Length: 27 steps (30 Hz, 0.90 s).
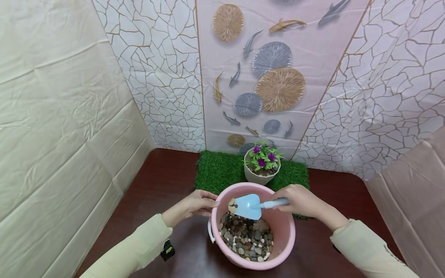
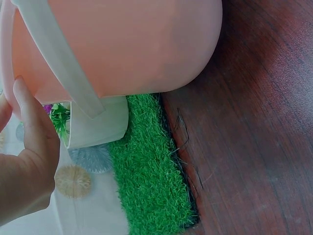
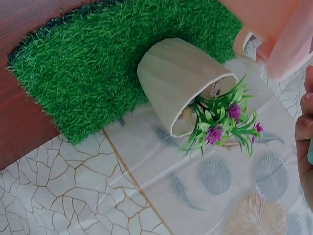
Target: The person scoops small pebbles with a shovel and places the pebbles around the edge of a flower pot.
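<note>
A pink bucket (image 1: 291,241) with pebbles (image 1: 245,235) across its bottom stands on the table. My left hand (image 1: 198,204) pinches its rim on the left side; the left wrist view shows that hand (image 2: 34,156) with a digit along the outer wall, near the white handle (image 2: 58,58). In my right hand (image 1: 295,200) is the grip of a small light-blue trowel (image 1: 248,206), held over the bucket's opening. A few pebbles (image 1: 231,205) lie at the blade's left tip. Only part of the right hand (image 3: 304,132) shows at the right wrist view's edge.
Behind the bucket, a white pot (image 1: 259,177) with a purple-flowered plant (image 1: 262,156) stands on a green artificial grass mat (image 1: 219,173). The dark red-brown wooden table (image 1: 167,173) lies below, with patterned cloth walls at the back and sides.
</note>
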Each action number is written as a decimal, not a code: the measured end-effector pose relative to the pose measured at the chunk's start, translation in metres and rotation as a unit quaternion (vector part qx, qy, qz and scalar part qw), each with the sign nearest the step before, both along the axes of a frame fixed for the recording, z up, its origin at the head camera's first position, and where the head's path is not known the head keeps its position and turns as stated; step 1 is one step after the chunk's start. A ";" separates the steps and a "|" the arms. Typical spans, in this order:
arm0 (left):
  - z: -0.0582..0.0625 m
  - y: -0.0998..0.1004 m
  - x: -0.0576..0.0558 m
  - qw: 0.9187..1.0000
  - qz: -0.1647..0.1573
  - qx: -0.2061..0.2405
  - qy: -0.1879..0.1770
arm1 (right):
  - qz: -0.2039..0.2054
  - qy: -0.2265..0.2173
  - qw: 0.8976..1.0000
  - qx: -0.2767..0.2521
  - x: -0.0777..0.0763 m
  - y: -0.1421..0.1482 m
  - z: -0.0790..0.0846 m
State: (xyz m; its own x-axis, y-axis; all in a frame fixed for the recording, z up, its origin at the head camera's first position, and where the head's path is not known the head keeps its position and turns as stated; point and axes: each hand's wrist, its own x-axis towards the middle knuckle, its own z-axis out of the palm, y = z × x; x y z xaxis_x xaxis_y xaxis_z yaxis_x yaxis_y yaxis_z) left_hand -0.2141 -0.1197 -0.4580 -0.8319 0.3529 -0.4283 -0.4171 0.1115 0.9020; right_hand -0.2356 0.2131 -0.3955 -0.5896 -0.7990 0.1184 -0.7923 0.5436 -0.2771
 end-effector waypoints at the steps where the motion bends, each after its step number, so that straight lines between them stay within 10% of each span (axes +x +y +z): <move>1: 0.000 0.000 0.000 1.000 -0.001 0.001 0.001 | -0.002 0.003 1.000 0.001 0.000 0.001 0.001; 27: -0.001 -0.001 -0.001 1.000 -0.007 0.003 0.003 | -0.078 0.007 0.997 -0.003 -0.007 0.038 0.021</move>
State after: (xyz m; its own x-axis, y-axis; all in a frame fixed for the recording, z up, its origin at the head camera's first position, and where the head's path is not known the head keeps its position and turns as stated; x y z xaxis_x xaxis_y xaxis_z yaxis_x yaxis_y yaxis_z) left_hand -0.2149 -0.1203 -0.4588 -0.8295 0.3672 -0.4208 -0.4094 0.1126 0.9054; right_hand -0.2422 0.2516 -0.3750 -0.7042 -0.6976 0.1318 -0.7028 0.6586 -0.2690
